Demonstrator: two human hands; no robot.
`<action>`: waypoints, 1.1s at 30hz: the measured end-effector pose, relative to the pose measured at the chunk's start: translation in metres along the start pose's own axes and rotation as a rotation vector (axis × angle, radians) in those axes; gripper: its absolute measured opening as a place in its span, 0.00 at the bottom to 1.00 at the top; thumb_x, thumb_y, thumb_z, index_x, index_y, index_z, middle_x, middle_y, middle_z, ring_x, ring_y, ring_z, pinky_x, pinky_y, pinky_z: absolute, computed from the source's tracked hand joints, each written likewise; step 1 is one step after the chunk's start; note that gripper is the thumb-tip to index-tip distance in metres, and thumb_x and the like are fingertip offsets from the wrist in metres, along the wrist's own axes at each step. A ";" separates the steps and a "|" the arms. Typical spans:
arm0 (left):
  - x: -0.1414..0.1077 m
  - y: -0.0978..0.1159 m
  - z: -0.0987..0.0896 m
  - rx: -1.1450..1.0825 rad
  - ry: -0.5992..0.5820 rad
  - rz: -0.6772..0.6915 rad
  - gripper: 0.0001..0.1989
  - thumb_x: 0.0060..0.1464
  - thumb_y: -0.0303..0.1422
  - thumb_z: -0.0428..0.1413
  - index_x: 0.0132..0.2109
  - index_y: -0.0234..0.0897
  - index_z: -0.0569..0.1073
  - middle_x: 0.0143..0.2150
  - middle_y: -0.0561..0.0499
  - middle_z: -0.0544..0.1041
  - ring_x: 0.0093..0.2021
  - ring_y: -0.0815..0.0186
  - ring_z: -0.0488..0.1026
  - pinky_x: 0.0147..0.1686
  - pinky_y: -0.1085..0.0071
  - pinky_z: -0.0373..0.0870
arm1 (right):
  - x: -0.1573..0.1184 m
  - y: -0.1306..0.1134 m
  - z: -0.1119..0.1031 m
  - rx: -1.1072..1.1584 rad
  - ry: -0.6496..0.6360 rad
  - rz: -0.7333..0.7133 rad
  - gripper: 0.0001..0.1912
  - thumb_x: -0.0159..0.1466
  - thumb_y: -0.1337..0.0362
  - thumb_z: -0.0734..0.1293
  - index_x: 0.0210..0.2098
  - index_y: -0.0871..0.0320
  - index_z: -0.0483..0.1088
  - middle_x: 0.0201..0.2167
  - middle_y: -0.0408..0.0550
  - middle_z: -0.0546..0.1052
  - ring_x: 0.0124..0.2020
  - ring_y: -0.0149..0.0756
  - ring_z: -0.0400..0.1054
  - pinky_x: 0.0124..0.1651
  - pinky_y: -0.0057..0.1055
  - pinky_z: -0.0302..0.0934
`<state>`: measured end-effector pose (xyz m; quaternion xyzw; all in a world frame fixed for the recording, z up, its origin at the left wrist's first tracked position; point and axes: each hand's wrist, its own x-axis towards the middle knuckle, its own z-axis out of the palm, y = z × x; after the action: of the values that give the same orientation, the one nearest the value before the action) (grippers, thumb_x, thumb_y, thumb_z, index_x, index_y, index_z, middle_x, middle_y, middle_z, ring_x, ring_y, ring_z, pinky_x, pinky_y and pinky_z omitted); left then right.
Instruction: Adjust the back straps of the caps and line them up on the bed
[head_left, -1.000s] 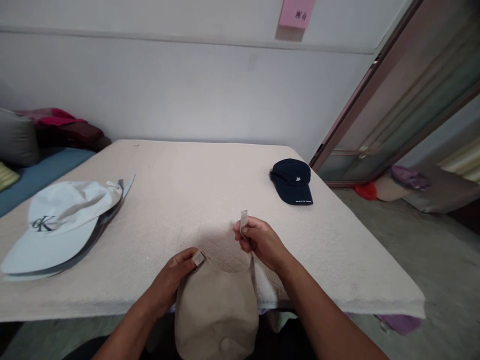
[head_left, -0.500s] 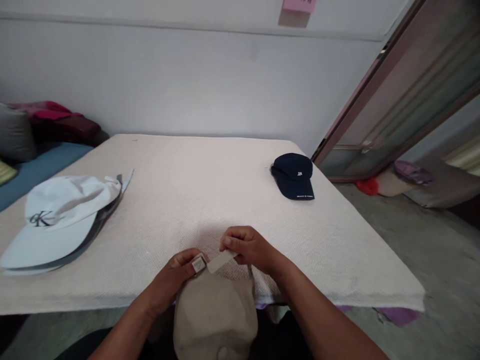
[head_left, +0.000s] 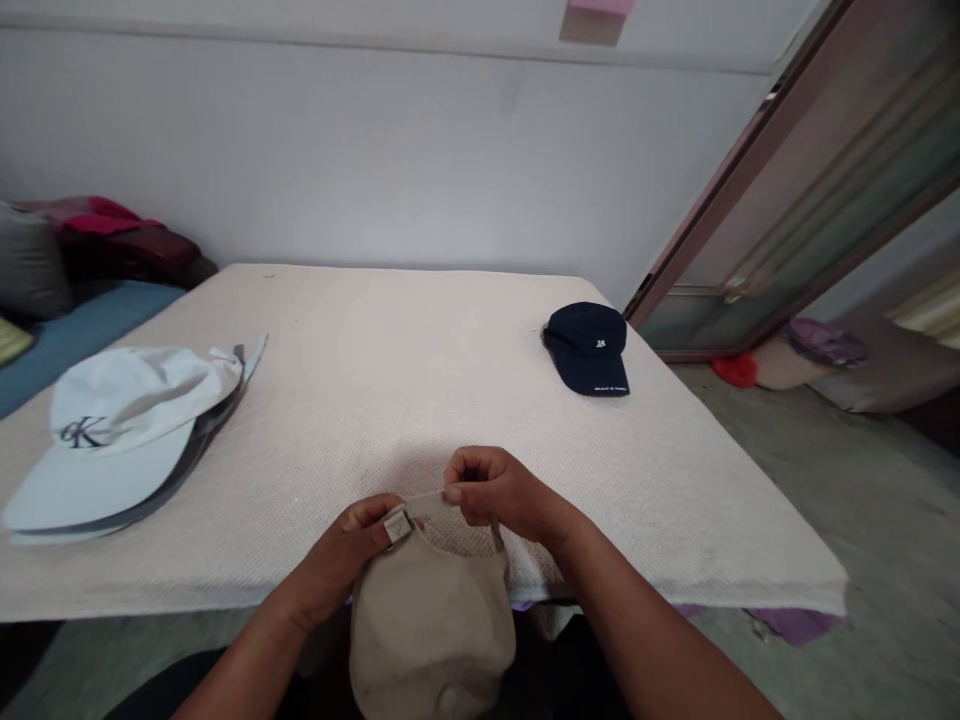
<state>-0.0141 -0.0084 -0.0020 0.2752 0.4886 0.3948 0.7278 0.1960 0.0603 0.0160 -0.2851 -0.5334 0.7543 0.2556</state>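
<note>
A beige cap (head_left: 431,630) hangs at the table's front edge, its back opening facing up. My left hand (head_left: 356,545) pinches the cap's left rear side at a small square buckle (head_left: 397,525). Closed fingers of my right hand (head_left: 499,495) hold the free part of the beige strap (head_left: 426,506), which spans from the buckle across the opening. Toward the right back, a navy cap (head_left: 587,348) lies on the table. At the left is a white cap (head_left: 127,420) with dark lettering, stacked over a grey one.
The table (head_left: 390,370) has a white textured cloth and meets a pale wall (head_left: 337,150). A grey pillow (head_left: 28,262) and red fabric lie beyond its left side. Right of it are a framed glass door and red and purple items on the floor.
The strap, earlier slanting flat with its broad face showing, now runs straighter and edge-on between my hands. My right hand has turned slightly, and its fingertips sit at the strap's end.
</note>
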 end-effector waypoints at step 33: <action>0.004 -0.001 0.002 0.192 0.079 0.012 0.10 0.42 0.37 0.63 0.33 0.38 0.76 0.25 0.55 0.72 0.24 0.70 0.64 0.27 0.74 0.59 | -0.001 -0.001 -0.001 -0.309 -0.053 0.079 0.05 0.56 0.65 0.67 0.27 0.61 0.68 0.19 0.38 0.63 0.19 0.21 0.53 0.21 0.21 0.48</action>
<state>-0.0109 -0.0052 -0.0040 0.3309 0.5508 0.3609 0.6759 0.1974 0.0609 0.0163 -0.3220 -0.6379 0.6799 0.1647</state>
